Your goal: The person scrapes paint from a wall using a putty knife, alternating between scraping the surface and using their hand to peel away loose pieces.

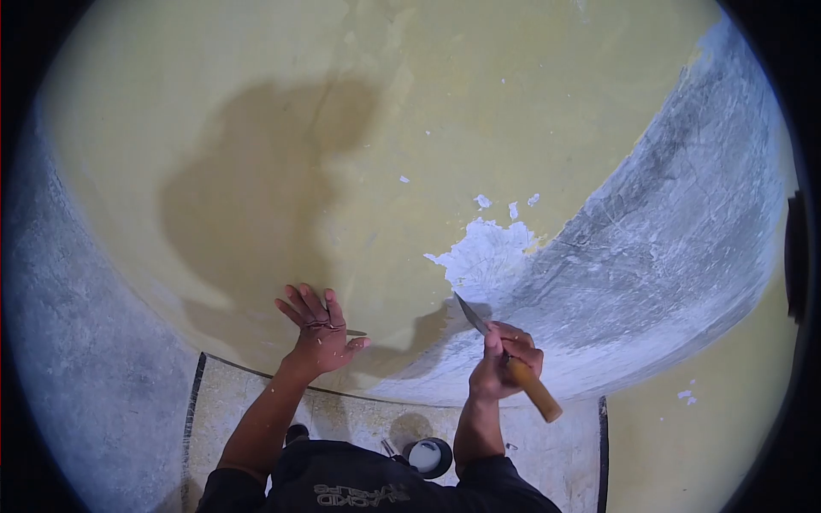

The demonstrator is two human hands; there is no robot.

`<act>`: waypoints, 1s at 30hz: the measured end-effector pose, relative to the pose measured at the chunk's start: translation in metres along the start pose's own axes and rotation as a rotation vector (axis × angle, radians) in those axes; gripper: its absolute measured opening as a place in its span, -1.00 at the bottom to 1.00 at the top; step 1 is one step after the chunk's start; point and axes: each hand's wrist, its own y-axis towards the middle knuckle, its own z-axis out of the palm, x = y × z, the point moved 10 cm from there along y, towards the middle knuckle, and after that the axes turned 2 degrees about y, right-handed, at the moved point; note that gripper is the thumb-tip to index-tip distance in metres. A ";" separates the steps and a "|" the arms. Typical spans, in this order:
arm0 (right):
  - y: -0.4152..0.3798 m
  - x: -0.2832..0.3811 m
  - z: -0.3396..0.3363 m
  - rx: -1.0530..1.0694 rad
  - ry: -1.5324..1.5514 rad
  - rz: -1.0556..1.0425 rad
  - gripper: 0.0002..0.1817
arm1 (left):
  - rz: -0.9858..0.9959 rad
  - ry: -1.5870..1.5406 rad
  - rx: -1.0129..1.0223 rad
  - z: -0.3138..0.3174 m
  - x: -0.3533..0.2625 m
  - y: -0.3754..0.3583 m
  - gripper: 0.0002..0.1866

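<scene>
My right hand (506, 359) is wrapped round a knife (537, 392) with a wooden handle. Its pointed metal blade slants up and left, the tip right at the lower edge of a bare whitish patch (487, 255) in the yellow-painted wall (385, 214). Flat against the paint to the left lies my left hand (321, 338), fingers spread, with small pale flecks on its skin. A thin dark strip (357, 333) shows just beside its thumb. Several small chipped spots (513, 209) surround the top of the patch.
Bare grey wall surface (667, 205) spreads to the right of the paint, with another grey area (94, 282) at far left. Below, a dark bucket (442, 459) with whitish contents stands on the speckled floor (547, 436). A large shadow falls across the wall.
</scene>
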 end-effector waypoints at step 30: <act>0.010 -0.010 -0.010 -0.223 0.174 0.094 -0.69 | -0.032 0.033 0.017 0.001 0.003 0.001 0.34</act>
